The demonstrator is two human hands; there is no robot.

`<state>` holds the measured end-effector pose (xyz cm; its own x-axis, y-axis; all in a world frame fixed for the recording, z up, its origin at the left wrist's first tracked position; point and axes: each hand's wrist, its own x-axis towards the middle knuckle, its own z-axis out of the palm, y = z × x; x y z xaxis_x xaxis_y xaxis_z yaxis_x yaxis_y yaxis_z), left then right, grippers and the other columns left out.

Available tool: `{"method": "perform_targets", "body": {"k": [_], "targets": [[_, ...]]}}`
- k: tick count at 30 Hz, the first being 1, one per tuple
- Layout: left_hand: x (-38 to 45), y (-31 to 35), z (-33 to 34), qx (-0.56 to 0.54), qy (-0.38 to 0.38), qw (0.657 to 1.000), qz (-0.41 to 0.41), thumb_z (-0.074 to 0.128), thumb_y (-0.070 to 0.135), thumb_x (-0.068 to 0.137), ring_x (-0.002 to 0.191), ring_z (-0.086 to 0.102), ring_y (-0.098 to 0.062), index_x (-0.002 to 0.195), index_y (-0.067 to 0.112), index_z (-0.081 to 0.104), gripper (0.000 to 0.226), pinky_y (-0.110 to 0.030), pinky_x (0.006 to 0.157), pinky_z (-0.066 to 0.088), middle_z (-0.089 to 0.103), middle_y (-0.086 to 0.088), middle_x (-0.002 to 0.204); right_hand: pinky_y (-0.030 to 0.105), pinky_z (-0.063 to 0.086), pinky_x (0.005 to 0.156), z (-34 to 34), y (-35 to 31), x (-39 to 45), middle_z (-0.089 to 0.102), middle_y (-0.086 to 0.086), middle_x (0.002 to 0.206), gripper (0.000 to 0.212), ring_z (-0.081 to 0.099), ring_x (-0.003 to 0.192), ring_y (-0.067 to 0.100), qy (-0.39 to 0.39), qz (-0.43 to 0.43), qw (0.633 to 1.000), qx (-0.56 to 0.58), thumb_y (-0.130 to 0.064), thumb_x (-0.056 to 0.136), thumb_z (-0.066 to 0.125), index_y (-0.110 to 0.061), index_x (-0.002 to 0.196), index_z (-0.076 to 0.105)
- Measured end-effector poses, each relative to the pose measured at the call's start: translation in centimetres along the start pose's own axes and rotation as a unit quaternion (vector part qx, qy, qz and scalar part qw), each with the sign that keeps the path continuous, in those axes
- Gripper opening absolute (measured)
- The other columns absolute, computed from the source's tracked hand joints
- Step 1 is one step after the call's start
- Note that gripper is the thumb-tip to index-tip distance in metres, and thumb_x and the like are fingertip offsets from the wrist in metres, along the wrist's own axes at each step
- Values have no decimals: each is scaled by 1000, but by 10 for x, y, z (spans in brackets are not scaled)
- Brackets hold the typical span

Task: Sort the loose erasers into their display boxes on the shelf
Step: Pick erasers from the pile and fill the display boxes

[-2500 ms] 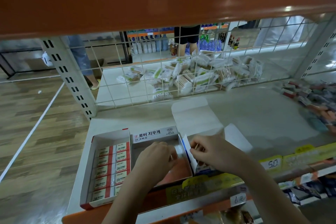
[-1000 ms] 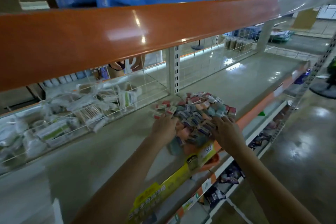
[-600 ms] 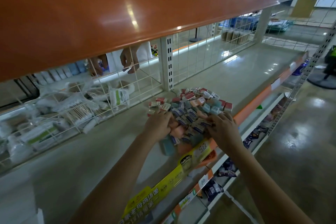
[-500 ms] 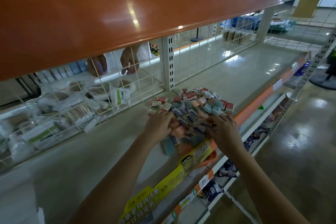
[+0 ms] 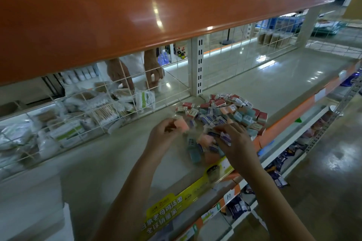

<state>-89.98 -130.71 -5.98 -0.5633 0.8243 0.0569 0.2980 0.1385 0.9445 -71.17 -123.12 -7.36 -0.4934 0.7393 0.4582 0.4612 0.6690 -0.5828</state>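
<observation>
A heap of loose erasers (image 5: pixel 225 111) in red, blue, pink and white wrappers lies on the grey shelf (image 5: pixel 98 162) near its front edge. My left hand (image 5: pixel 164 135) is lifted at the heap's left side and pinches a pink eraser (image 5: pixel 183 124). At the heap's near side my right hand (image 5: pixel 233 141) holds a small white and purple eraser (image 5: pixel 225 137) in its fingers. The display boxes are out of view; only a white box corner (image 5: pixel 66 221) shows at the lower left.
The orange edge of the upper shelf (image 5: pixel 156 17) hangs low across the view. A wire grid (image 5: pixel 117 100) backs the shelf, with bagged cotton swabs (image 5: pixel 101 111) behind it and another person's hands (image 5: pixel 135 72). Yellow price strip (image 5: pixel 176 207) lines the front edge.
The view swung from the display boxes right to the eraser heap. Both hands went into the heap; my left hand has now lifted out with a pink eraser, my right picked one too.
</observation>
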Motion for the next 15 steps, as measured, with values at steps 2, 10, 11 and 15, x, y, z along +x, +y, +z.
{"method": "perform_targets", "body": {"k": [2,10,11,15], "targets": [[-19,5,-16,-59,11,998,-24,63,11,85,76,57,-2,91,26,63,16,-8,59,42,63,8,86,19,41,76,5,-18,-2,60,0,101,25,52,92,13,-7,-20,999,25,-12,80,70,-10,104,66],[-92,6,-98,-92,107,988,-68,62,9,86,72,55,-9,87,25,62,16,-12,57,41,63,1,78,2,37,67,43,-98,-10,50,-15,87,21,48,77,-11,-56,-129,984,109,-11,78,70,-14,98,66],[-101,5,-108,-89,118,987,-69,62,8,86,71,55,-9,88,24,61,16,-10,55,40,63,1,77,0,36,66,47,-109,-14,49,-16,86,21,48,78,-14,-64,-141,981,119,-11,78,68,-15,99,66],[-142,-4,-154,-56,170,981,-75,64,11,85,74,58,-12,91,23,59,14,-11,55,42,66,-2,83,3,37,65,70,-156,-29,53,-16,89,19,50,78,-5,-109,-176,964,166,-15,81,66,-20,99,65]]}}
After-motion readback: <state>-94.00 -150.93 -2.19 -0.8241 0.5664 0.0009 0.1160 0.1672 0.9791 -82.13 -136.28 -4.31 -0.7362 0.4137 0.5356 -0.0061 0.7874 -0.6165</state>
